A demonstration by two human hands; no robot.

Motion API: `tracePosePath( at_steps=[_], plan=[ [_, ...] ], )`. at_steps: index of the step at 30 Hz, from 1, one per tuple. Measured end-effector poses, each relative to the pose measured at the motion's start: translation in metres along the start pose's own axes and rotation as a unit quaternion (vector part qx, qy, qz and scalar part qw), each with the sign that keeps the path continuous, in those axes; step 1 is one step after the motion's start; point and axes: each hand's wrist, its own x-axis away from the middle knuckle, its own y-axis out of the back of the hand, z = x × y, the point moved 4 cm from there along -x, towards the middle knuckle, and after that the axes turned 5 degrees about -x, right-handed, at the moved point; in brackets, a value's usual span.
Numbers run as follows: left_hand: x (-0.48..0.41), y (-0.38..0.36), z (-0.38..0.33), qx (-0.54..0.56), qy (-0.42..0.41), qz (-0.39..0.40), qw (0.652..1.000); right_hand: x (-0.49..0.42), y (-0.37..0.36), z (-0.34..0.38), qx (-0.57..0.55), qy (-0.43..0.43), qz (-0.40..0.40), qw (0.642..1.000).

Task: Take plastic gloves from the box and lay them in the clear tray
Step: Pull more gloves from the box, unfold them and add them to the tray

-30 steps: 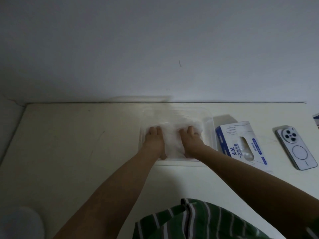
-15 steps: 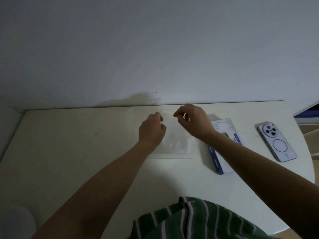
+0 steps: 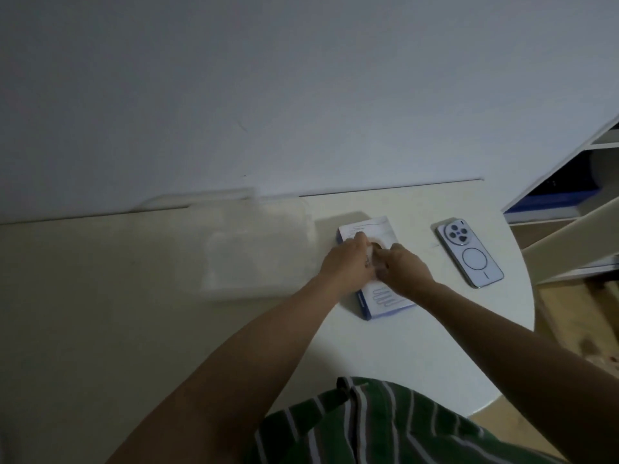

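Dim view from my head camera, looking down at a pale table (image 3: 402, 356) set against a bare wall. I am at the fetching step: both hands meet on top of the white and blue glove box (image 3: 385, 301), right at its dispensing opening. My left hand (image 3: 348, 262) lies over the box's far half with its fingers bent. My right hand (image 3: 407, 269) comes in from the box's right side, thumb toward the left hand, and the two hands touch or nearly touch. Motion blur hides the fingertips, so I cannot tell whether either hand has pinched a glove yet. I judge that the next move calls for one hand to steady the light box while the other nips a single thin glove, draws it up and out, and carries it to the clear tray (image 3: 234, 293). The tray sits just left of the box and is smeared by blur. Faint whitish film inside it may be gloves already laid there, but they are too soft to make out. The box lies flat, long side running away from me, with a blue glove drawing on its lid. A phone (image 3: 469, 256) lies face down, well right of the box.
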Motion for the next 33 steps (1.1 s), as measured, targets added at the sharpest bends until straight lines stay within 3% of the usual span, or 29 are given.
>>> tracePosePath(
  at_steps=[6, 9, 12, 14, 16, 19, 22, 24, 26, 28, 31, 33],
  plan=[
    [-0.002, -0.03, 0.019, -0.023, 0.055, 0.053, 0.997, -0.001, -0.004, -0.004, -0.06, -0.04, -0.017, 0.997],
    [-0.001, -0.036, 0.023, -0.052, 0.081, 0.055, 0.994, -0.003, 0.004, -0.006, -0.176, -0.021, -0.003, 0.984],
    [-0.001, -0.038, 0.022, -0.069, 0.097, 0.04, 0.992, -0.004, 0.018, -0.007, -0.27, 0.011, -0.039, 0.962],
    [-0.003, -0.04, 0.019, -0.076, 0.106, 0.038, 0.991, -0.006, 0.03, -0.01, -0.373, 0.01, -0.074, 0.925],
    [-0.005, -0.04, 0.017, -0.093, 0.115, 0.042, 0.988, -0.006, 0.044, -0.011, -0.499, 0.0, -0.105, 0.86],
    [-0.008, -0.042, 0.018, -0.103, 0.114, 0.053, 0.987, -0.006, 0.067, -0.009, -0.601, -0.002, -0.146, 0.785],
    [-0.011, -0.041, 0.022, -0.085, 0.117, 0.07, 0.987, -0.003, 0.079, -0.007, -0.655, -0.02, -0.146, 0.741],
    [-0.012, -0.031, 0.023, -0.059, 0.119, 0.041, 0.99, 0.0, 0.078, -0.005, -0.672, -0.026, -0.1, 0.733],
    [-0.012, -0.013, 0.018, -0.001, 0.104, -0.019, 0.994, 0.004, 0.073, -0.004, -0.661, -0.041, -0.067, 0.746],
    [-0.013, 0.008, 0.013, 0.16, 0.104, -0.081, 0.978, 0.007, 0.067, -0.003, -0.655, -0.044, -0.051, 0.753],
    [-0.008, 0.033, 0.008, 0.486, 0.16, -0.101, 0.853, 0.007, 0.066, 0.007, -0.65, -0.034, -0.037, 0.758],
    [-0.008, 0.044, 0.012, 0.556, 0.18, -0.054, 0.81, 0.007, 0.067, 0.015, -0.645, -0.026, -0.028, 0.764]
  ],
)
